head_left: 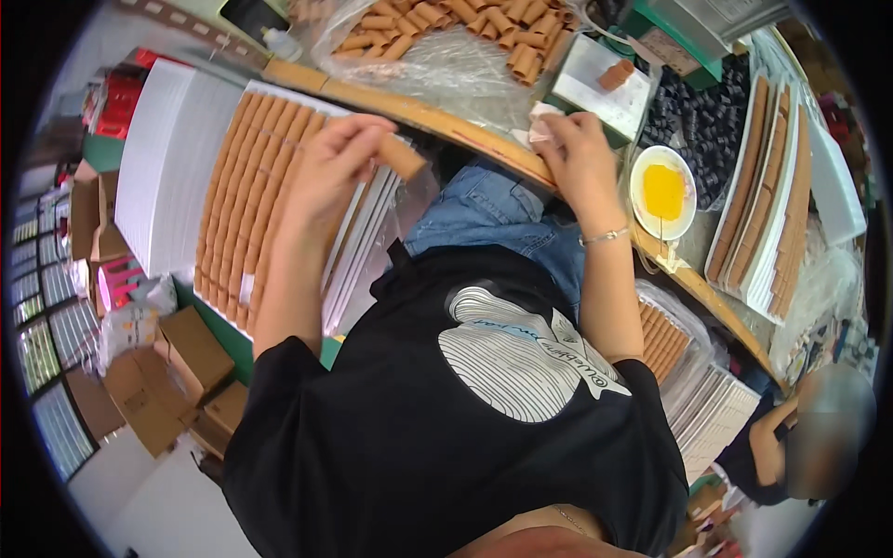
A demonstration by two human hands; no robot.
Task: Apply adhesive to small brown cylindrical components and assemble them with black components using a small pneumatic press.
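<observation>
Above the rows of the tray at the left, my left hand [339, 163] grips a short orange-brown tube [403, 158] between thumb and fingers. Many tubes of the same colour lie in neat rows [246, 186] on a white tray just under that hand. My right hand [579, 153] is at the bench edge, its fingers closed on a crumpled white wipe [544, 121]. Close to this hand, a single tube [616, 74] lies on a green-and-white machine's flat top [595, 98]. A white bowl of yellow liquid [663, 191] stands right of my wrist, a thin stick in it.
Loose tubes [456, 23] fill clear plastic at the back of the bench. Small black parts [693, 121] are heaped at the right, beside upright trays of tubes [763, 186]. The wooden bench edge [446, 126] runs before me. Cardboard boxes [153, 395] stand lower left; another person [767, 446] is lower right.
</observation>
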